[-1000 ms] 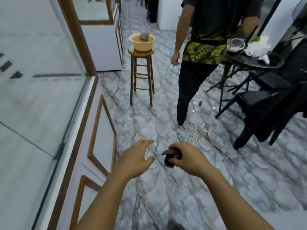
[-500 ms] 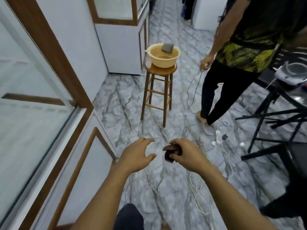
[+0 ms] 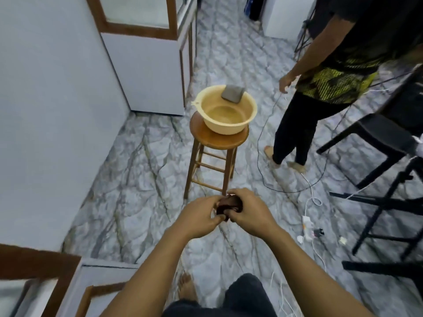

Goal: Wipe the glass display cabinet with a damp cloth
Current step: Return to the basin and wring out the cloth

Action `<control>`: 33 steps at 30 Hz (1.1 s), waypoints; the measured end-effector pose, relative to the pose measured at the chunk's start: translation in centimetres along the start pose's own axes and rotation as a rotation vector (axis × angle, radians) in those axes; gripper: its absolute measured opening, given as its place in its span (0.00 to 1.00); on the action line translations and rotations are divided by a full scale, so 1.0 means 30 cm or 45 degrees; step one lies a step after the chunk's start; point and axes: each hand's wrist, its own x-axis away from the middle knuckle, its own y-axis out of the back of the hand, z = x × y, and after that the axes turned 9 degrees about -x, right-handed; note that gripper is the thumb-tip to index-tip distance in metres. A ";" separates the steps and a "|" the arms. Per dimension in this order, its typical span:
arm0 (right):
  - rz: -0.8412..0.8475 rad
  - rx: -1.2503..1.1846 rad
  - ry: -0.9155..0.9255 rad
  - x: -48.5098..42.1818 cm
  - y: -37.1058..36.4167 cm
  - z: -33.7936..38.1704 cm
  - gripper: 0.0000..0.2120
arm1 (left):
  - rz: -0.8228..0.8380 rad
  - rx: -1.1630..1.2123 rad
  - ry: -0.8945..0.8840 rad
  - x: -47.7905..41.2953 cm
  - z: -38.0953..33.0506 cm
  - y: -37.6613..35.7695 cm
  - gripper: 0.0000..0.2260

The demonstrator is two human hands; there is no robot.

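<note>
Small dark brown bunched cloth (image 3: 230,203) is clutched between left hand (image 3: 199,219) and right hand (image 3: 249,213), short of round wooden stool (image 3: 206,138). Cream plastic water basin (image 3: 225,126) sits at its far edge. White wood-framed glass display cabinet (image 3: 137,10) judged unwiped; dampening and wiping left.

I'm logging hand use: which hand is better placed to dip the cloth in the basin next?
Right, probably. The right hand wraps most of the cloth, while the left hand only pinches its edge. The basin on the stool stands straight ahead, favouring neither.
</note>
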 end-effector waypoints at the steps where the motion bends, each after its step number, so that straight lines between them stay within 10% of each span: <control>1: -0.003 -0.033 -0.013 -0.067 0.022 0.004 0.24 | 0.004 0.018 0.012 -0.066 0.016 0.033 0.21; 13: 0.156 -0.537 0.041 -0.837 0.301 -0.039 0.07 | -0.215 0.302 0.232 -0.725 0.128 0.318 0.18; 27: 0.141 -0.975 -0.309 -1.109 0.359 -0.084 0.10 | 0.202 0.441 -0.014 -1.040 0.290 0.554 0.07; 33: 0.183 -1.194 -0.345 -1.162 0.394 -0.039 0.10 | 0.425 0.743 -0.072 -1.079 0.327 0.568 0.23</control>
